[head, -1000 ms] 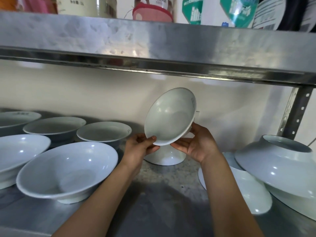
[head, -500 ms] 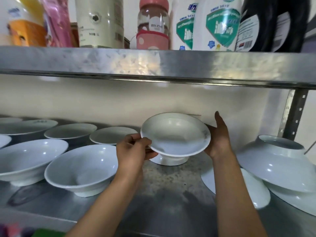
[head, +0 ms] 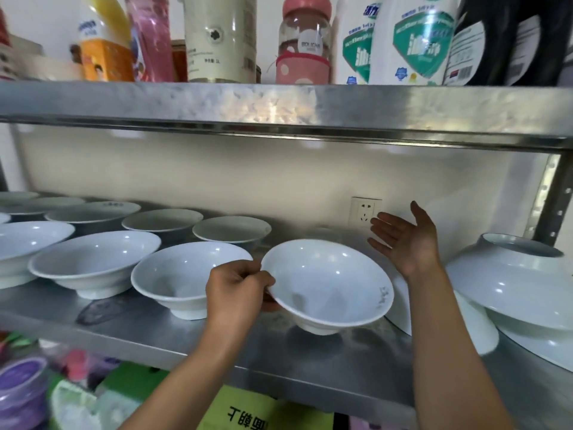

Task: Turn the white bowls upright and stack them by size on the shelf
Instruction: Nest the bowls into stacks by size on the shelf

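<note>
My left hand (head: 237, 293) pinches the left rim of an upright white bowl (head: 328, 283) whose foot is at the steel shelf (head: 310, 364) near its front middle. My right hand (head: 403, 240) hovers open behind and to the right of that bowl, fingers spread, touching nothing. To the left, several upright white bowls stand in two rows, the nearest (head: 183, 277) beside my left hand. At the right, a large bowl (head: 514, 274) lies upside down on other overturned white bowls (head: 477, 327).
The upper shelf (head: 279, 103) hangs low overhead and carries bottles and a pink jar (head: 302, 45). A wall socket (head: 364, 211) sits behind my right hand. A steel post (head: 552, 197) stands at the right. Boxes and purple tubs sit below.
The bowl went from tilted in both hands to upright and came forward and down onto the shelf. My right hand let go of it and opened. The view rose, showing the bottles above.
</note>
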A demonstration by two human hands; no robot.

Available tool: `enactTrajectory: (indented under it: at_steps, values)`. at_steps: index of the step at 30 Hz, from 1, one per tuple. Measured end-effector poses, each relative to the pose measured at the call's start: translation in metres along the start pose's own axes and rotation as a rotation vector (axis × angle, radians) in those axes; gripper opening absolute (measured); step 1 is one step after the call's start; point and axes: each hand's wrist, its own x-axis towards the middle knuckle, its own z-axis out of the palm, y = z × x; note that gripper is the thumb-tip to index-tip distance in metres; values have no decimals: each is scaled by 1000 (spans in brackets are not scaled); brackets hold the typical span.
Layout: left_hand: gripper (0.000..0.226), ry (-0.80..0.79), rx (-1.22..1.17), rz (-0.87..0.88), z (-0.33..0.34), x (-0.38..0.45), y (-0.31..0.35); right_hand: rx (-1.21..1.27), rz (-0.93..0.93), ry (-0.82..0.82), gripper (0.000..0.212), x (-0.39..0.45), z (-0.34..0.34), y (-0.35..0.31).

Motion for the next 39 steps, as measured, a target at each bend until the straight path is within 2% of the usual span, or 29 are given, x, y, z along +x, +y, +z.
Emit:
enactTrajectory:
  at_steps: [7,11,14,17,20,23,30,34,36,39]
  values:
    - [14,43,6,-47,-5,-9,-11,-28,39,-4,55,1,2,11]
    - [6,55,69,-56,-11,-8,-16,-62,41,-16,57,5,5,16]
    - [6,72,149,-20,-15,-6,-18,-85,52,-21,47,4,8,17]
    - [12,85,306,63,-19,-4,-18,-124,57,-34,42,5,11,20]
    - [18,97,629,226,-23,0,-15,-192,77,-49,42,7,15,26]
    - [19,119,803,329,-25,7,-15,-277,83,-62,41,9,20,34]
    - [14,90,1045,422,-24,31,-17,-409,-2,-4,32,12,28,51]
    - [14,70,1215,442,-21,38,-13,-450,-103,62,16,15,32,57]
    - [15,84,1232,460,-18,42,-4,-481,-180,90,12,18,33,64]
    - [13,28,1126,513,-8,53,6,-606,-297,175,18,25,27,81]
